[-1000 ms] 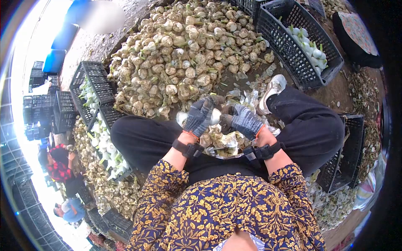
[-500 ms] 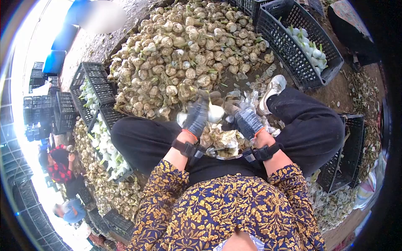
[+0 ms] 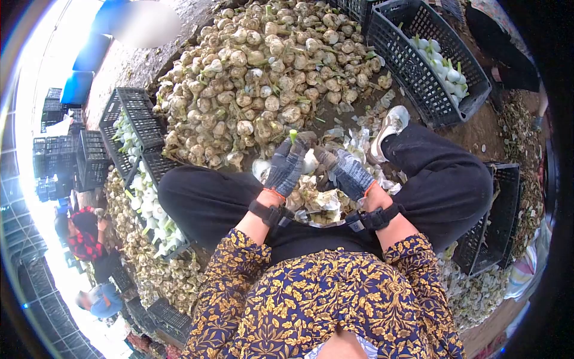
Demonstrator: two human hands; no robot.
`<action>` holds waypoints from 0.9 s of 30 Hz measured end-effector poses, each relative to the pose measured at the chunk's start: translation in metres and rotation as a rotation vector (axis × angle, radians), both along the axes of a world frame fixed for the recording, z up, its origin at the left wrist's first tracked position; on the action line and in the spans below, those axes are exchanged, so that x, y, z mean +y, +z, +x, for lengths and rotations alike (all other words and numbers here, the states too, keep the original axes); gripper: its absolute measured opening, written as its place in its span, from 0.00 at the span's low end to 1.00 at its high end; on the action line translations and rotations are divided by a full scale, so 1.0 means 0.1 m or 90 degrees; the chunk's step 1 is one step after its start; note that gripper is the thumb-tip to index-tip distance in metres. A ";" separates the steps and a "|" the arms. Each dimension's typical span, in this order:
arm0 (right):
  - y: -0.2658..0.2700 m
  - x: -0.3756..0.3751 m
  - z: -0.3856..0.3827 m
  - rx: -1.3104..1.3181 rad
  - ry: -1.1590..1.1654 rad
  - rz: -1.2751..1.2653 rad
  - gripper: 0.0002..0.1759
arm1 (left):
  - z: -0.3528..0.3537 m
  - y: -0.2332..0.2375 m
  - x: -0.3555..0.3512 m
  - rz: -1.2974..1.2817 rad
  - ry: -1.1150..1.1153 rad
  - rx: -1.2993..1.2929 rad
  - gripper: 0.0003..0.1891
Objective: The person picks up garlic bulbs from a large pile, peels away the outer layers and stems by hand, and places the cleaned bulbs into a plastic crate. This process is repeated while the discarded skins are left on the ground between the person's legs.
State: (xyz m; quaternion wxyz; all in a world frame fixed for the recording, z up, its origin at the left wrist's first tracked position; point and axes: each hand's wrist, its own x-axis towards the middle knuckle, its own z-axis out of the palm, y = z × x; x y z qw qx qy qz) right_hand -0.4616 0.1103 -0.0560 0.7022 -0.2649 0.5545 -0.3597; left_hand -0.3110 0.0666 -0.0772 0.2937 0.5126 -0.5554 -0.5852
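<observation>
A white garlic bulb (image 3: 310, 161) with a short green stem is held over my lap. My left hand (image 3: 287, 164), in a grey knit glove, is closed around it, the stem poking up past the fingers. From the other side my right hand (image 3: 347, 170), gloved alike, has its fingers bent together at the bulb's edge; whatever they pinch is hidden. Another pale bulb (image 3: 260, 169) lies just left of my left hand. Beneath both hands, loose papery garlic skins (image 3: 323, 200) are heaped between my legs.
A large pile of unpeeled garlic (image 3: 257, 78) rises in front of me. Black crates with cleaned bulbs stand at right (image 3: 427, 66) and left (image 3: 134, 137); another black crate (image 3: 487, 221) is by my right knee. A person in red plaid (image 3: 84, 233) sits far left.
The bulb has turned in my left hand: its green stem now tips up toward me and less of its white side shows. My right hand stays close against it.
</observation>
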 end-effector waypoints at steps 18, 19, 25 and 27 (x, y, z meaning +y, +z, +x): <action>-0.41 0.06 0.01 -0.048 0.017 -0.098 0.18 | -0.04 -0.05 0.04 -0.044 -0.032 0.066 0.20; -0.39 0.06 0.01 -0.048 0.017 -0.098 0.18 | -0.06 -0.02 0.04 0.040 -0.006 0.113 0.20; -0.55 0.08 0.00 -0.087 0.001 -0.094 0.18 | -0.03 -0.02 0.03 -0.004 0.040 0.095 0.21; -0.56 0.09 0.02 -0.111 -0.057 -0.049 0.18 | -0.02 0.03 0.02 -0.039 0.014 0.030 0.21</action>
